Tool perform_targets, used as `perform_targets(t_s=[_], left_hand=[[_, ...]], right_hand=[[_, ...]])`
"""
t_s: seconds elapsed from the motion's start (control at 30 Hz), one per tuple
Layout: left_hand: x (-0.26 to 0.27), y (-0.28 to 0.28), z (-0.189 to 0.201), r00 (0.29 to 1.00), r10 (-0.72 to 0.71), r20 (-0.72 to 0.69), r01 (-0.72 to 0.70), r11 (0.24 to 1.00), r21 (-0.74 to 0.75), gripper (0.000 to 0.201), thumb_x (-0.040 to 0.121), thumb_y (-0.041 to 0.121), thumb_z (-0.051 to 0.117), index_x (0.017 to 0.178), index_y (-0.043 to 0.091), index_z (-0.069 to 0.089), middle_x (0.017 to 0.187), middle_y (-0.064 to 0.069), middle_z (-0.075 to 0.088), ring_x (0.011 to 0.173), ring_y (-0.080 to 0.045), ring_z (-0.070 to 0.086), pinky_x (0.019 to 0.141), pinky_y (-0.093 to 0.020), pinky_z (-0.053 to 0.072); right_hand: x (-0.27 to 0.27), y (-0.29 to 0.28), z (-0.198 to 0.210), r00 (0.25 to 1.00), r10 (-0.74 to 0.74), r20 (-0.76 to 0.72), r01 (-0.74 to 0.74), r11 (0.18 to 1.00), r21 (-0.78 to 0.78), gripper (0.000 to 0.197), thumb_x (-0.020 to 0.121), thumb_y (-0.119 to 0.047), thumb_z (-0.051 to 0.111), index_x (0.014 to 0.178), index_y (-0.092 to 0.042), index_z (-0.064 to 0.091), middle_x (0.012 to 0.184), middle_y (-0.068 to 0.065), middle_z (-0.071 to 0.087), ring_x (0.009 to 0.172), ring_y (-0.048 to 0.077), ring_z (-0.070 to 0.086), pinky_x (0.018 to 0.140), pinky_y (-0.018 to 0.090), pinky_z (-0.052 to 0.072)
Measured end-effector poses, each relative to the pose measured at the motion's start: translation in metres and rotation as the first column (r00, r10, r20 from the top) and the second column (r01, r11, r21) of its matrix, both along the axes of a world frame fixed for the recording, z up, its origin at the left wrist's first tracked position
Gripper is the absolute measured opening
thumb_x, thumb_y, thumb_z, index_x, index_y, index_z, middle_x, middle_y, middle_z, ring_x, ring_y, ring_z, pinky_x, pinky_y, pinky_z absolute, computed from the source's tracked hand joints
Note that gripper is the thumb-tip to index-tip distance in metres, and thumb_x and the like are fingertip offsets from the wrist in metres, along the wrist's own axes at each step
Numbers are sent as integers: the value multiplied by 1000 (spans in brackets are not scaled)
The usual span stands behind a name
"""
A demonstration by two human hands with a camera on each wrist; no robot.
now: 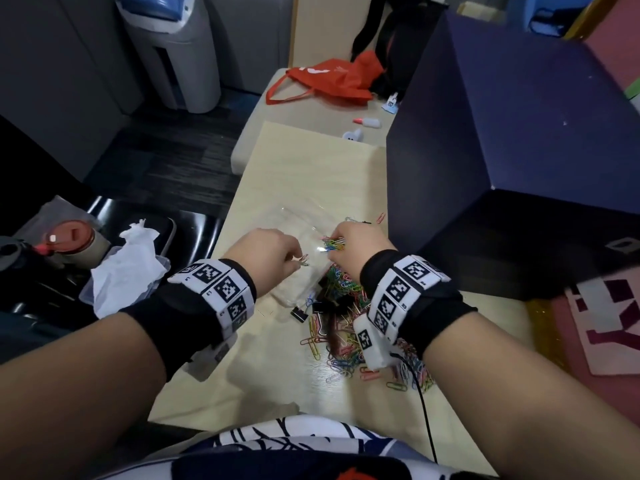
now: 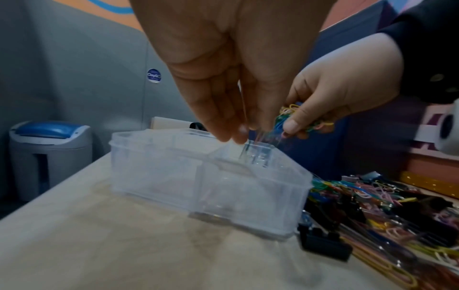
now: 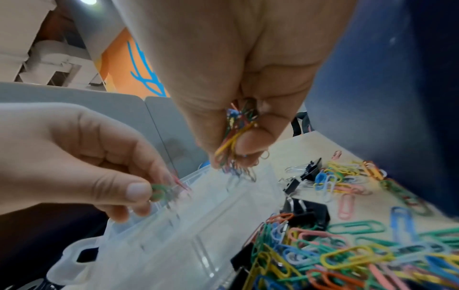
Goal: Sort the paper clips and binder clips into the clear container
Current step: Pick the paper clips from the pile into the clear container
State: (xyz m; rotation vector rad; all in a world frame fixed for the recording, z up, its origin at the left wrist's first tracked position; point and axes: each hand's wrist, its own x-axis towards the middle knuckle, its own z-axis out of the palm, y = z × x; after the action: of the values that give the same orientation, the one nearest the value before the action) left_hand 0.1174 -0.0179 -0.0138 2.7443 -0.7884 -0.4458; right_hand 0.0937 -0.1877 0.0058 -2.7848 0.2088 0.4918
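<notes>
Paper clips [image 3: 236,135] bunch in the right hand [image 1: 360,249]; left hand [image 1: 266,258] pinches 2 above the clear container's rim [image 2: 293,172].

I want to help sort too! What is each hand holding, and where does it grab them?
Right hand pinches a bunch of paper clips around their middle; left hand pinches a few clips at one end.

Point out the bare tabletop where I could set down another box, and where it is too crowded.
Bare tabletop lies beyond the clear container, and nearer the body, left of the clip pile. Crowded: right of the container.
</notes>
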Motion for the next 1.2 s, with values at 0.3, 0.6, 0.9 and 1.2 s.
perform_targets(t_s=[0.3,0.6,0.9,1.2], left_hand=[[-19,-3,-12,994,-104,-36,108,988,112,34,91,41,50,119,24,58,116,-2,59,109,-24,55,89,-36,48],[-29,-11,-17,978,-209,1,198,931,305,28,93,28,47,118,16,52,113,-5,57,105,-29,55,79,-39,46],[-55,-28,-24,894,-447,-22,445,883,146,43,88,36,53,127,20,48,118,-4,51,110,-26,51,86,-39,48],[-68,-52,-32,920,-390,30,385,915,119,33,94,33,45,121,14,48,115,-8,49,107,-28,50,83,-40,49]], right_hand=[[10,-21,-13,976,-157,-153,124,970,-208,34,97,-15,46,127,-1,49,128,17,54,118,31,54,92,34,45],[-13,-17,-36,953,-157,-259,91,964,-249,44,94,-12,44,137,-4,40,142,14,33,131,34,32,107,42,34],[-55,-35,-51,976,0,-216,-40,983,-179,57,86,-19,63,138,-20,38,139,7,31,121,34,38,101,43,40],[-72,-43,-48,991,-2,-132,-20,987,-160,31,87,-2,51,115,-13,55,120,12,52,110,32,54,89,35,45]])
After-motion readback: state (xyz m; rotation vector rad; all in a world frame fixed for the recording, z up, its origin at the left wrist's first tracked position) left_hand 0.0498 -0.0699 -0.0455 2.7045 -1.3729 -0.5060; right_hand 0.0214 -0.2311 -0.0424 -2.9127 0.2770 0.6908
